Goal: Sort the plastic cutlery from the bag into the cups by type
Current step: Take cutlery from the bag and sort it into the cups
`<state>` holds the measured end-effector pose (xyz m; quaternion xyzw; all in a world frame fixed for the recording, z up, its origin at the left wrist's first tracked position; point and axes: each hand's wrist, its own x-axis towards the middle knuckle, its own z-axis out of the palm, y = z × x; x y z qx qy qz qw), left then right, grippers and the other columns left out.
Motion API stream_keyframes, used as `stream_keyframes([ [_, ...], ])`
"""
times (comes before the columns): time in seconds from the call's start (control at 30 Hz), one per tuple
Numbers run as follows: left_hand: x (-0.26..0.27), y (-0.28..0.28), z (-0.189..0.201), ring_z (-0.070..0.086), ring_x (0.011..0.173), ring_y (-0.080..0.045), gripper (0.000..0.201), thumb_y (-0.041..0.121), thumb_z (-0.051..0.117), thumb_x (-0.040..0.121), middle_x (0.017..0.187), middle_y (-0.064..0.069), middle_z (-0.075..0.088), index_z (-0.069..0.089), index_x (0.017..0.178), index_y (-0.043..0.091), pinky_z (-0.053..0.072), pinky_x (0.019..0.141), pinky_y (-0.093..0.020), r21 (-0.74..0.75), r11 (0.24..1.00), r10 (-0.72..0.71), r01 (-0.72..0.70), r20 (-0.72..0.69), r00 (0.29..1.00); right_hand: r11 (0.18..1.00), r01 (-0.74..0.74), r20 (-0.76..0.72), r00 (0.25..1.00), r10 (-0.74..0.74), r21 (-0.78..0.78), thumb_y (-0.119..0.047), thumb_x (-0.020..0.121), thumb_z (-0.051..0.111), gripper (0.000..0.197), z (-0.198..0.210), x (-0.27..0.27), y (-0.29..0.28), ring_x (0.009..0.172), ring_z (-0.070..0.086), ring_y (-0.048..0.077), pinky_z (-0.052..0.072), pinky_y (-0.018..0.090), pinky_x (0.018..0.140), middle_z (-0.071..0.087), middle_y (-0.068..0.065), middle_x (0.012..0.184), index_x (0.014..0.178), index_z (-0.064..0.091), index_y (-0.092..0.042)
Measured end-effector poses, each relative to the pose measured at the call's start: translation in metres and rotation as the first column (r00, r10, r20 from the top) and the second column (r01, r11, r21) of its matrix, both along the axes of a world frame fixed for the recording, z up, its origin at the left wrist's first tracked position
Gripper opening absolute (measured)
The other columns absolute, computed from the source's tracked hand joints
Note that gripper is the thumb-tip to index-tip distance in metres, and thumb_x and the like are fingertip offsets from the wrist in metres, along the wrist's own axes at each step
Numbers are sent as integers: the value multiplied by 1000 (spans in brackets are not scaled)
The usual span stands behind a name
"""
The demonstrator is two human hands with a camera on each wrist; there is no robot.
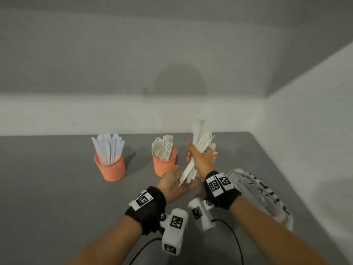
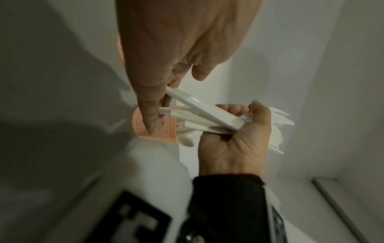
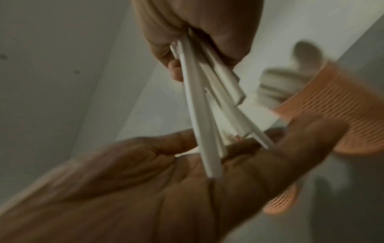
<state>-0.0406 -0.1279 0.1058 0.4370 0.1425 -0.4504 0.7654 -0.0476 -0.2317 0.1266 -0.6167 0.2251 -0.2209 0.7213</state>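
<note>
Two forearms are seen reaching over a grey table (image 1: 57,197), each wrapped in a black wrist band (image 1: 150,207) printed with square black-and-white markers and fitted with a white camera block (image 1: 174,232) trailing a black cable (image 1: 235,243). Just right of the right forearm, a crumpled clear plastic bag (image 1: 254,190) with black lettering is laid on the table near the white side wall.

Ahead of the bands, the left hand (image 1: 174,183) is held palm up with its fingers straight and relaxed, and the lower ends of the handles are rested on it. The right hand (image 1: 200,159) is raised above it, fingers and thumb curled tightly around the middle of a bundle of white plastic cutlery (image 1: 201,139). The bundle is held nearly upright, with the handles fanned out downward toward the left palm and fork tines visible among the heads at the top; the other types in the bundle cannot be told apart.

Beyond the hands, an orange cup (image 1: 164,166) filled with forks is stood on the table, just left of the raised fist. Well apart to its left, a second orange cup (image 1: 110,169) is packed with knives, blades up. A sliver of orange is glimpsed behind the right hand, but what it belongs to cannot be told from the head view. A pale wall is seen behind the table.
</note>
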Motion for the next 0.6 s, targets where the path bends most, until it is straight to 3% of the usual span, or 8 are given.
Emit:
stream_keyframes([
  [0.1, 10, 26, 8, 59, 88, -27, 58, 38, 24, 100, 85, -18, 67, 63, 93, -5, 48, 86, -39, -71, 997, 25, -20, 65, 998, 996, -66, 16, 998, 67, -57, -6, 83, 63, 20, -2, 14, 35, 41, 52, 6, 47, 23, 50, 54, -5, 45, 65, 57, -11],
  [0.17, 15, 45, 13, 57, 83, -22, 64, 49, 25, 97, 81, -12, 66, 68, 87, 3, 45, 85, -34, -69, 997, -24, 34, 144, 989, 990, -117, 1, 993, 117, -75, -3, 85, 59, 23, -4, 20, 56, 37, 48, 6, 45, 19, 45, 51, -3, 43, 63, 53, -8],
  [0.23, 19, 63, 17, 56, 82, -18, 60, 61, 27, 91, 86, -5, 63, 66, 96, 15, 45, 82, -31, 7, 991, -131, 134, 258, 957, 985, -120, -10, 993, 120, -124, -4, 86, 58, 17, -8, 31, 72, 42, 51, 9, 46, 21, 48, 53, 1, 49, 69, 56, -7],
  [0.3, 22, 80, 17, 58, 88, -14, 52, 62, 29, 91, 92, 1, 65, 62, 104, 25, 46, 87, -31, 174, 968, -236, 179, 398, 886, 965, -110, -20, 994, 108, -236, -8, 84, 60, 14, -11, 43, 85, 55, 56, 12, 49, 27, 57, 58, 2, 60, 72, 60, -15],
  [0.37, 28, 93, 15, 57, 99, -13, 47, 57, 43, 89, 107, -1, 63, 57, 114, 20, 43, 91, -30, 280, 956, -229, 91, 514, 827, 932, -174, -45, 985, 168, -317, -5, 86, 56, 18, -12, 50, 98, 59, 53, 6, 45, 25, 63, 54, -5, 63, 74, 57, -18],
  [0.43, 39, 100, 13, 53, 116, -18, 56, 43, 60, 85, 126, -6, 57, 46, 128, 11, 40, 101, -35, 262, 962, -91, -83, 589, 803, 883, -305, -82, 952, 296, -357, -1, 90, 49, 16, -14, 50, 113, 68, 58, 4, 47, 21, 69, 58, -4, 74, 89, 58, -15],
  [0.5, 51, 103, 16, 58, 114, -25, 50, 24, 67, 83, 120, -12, 61, 48, 124, 4, 43, 103, -40, 188, 954, 68, -236, 629, 774, 788, -372, -151, 927, 343, -490, -9, 90, 52, 21, -18, 48, 126, 90, 64, 15, 51, 29, 81, 66, 4, 96, 109, 59, -12],
  [0.6, 68, 107, 15, 64, 99, -30, 40, 15, 73, 76, 97, -15, 66, 57, 110, 0, 51, 93, -42, 173, 875, 257, -452, 624, 738, 602, -479, -328, 877, 350, -638, -16, 88, 53, 39, -29, 47, 139, 96, 65, 28, 48, 29, 74, 69, 11, 104, 127, 49, -12],
])
